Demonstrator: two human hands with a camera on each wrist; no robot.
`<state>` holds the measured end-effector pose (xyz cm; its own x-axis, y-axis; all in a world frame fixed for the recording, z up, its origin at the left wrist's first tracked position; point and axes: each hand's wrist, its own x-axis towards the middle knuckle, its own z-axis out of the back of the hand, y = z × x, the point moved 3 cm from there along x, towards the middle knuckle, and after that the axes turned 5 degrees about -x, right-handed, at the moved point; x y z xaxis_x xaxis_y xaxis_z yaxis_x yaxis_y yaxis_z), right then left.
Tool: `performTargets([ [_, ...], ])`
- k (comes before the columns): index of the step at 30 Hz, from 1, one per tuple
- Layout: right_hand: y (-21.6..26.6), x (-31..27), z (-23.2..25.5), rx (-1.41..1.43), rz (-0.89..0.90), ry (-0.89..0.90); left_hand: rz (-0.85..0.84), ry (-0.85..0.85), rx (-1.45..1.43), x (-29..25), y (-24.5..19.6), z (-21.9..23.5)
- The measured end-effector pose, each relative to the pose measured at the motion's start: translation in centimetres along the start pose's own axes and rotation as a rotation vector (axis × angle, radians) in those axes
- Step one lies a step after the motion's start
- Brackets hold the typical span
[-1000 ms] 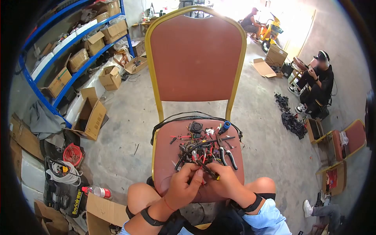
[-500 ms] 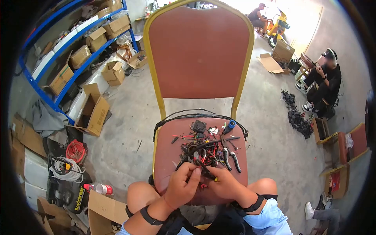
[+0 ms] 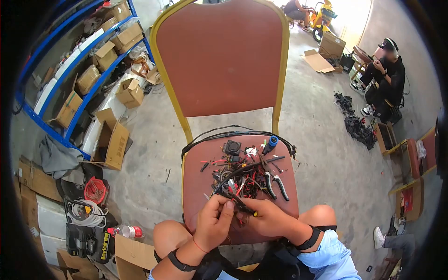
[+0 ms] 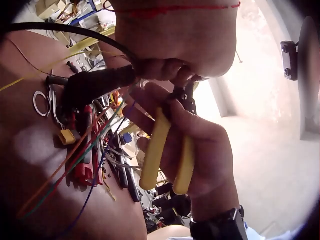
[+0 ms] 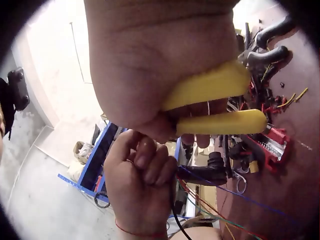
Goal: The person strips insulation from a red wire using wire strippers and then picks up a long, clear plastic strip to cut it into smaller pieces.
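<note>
Yellow-handled tool (image 4: 156, 152) lies in the right hand (image 3: 268, 218), fingers wrapped about it. Its two handles stand a little apart; whether its dark head bites on anything cannot be told, as the left hand covers that end. Left hand (image 3: 213, 219): fingers curled, pinching a black cable (image 4: 60, 25). Thin coloured wires (image 4: 30, 209) fan out from near the same fist. Exact pinch point hidden by the knuckles. Both hands meet, close together, over the front edge of the chair seat (image 3: 197, 184), cable between them.

Change over the last second: slight. Head view has swung; the hands keep their place relative to each other, and neither grip has let go. A red scrap, bright below the fingers half a second ago, no longer stands out. Judgement: same step on the cable in hand, apparently unfinished.

Outward from the hands, head view. Heap of wire offcuts (image 3: 247, 179) at 12 o'clock, just beyond the fingers. Pliers (image 3: 269, 185) between 1 and 2, at the heap's edge. Blue connector (image 3: 270, 145) at 1, farther back. Black square part (image 3: 232, 148) at 12. Well off: blue shelving (image 3: 51, 131) near 10, seated person (image 3: 389, 74) between 1 and 2.
</note>
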<state>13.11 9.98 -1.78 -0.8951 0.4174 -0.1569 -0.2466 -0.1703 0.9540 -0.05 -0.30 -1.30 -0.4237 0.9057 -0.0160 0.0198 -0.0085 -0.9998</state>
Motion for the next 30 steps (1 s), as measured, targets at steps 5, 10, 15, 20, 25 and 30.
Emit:
performTargets([
  [5, 0.6, -0.2, 0.0, -0.041, 0.013, -0.026, 0.023, -0.014, 0.019, 0.0, 0.4, 0.1],
  [10, 0.3, -0.1, 0.0, -0.035, -0.007, -0.004, 0.009, -0.061, 0.042, 0.1, -0.2, -0.3],
  [15, 0.7, -0.2, 0.2, -0.100, 0.011, -0.049, -0.128, -0.117, 0.307, 0.6, -0.5, 0.1],
  [20, 0.0, -0.4, 0.0, -0.139, -0.025, -0.032, -0.208, -0.127, 0.424, 0.5, -0.9, 0.0],
  [25, 0.1, -0.5, -0.4, -0.183, -0.024, -0.068, -0.333, -0.141, 0.562, 0.3, -0.7, -0.2],
  [30, -0.1, -0.8, -0.5, -0.211, 0.015, -0.098, -0.428, -0.105, 0.734, 0.1, -1.5, -0.5],
])
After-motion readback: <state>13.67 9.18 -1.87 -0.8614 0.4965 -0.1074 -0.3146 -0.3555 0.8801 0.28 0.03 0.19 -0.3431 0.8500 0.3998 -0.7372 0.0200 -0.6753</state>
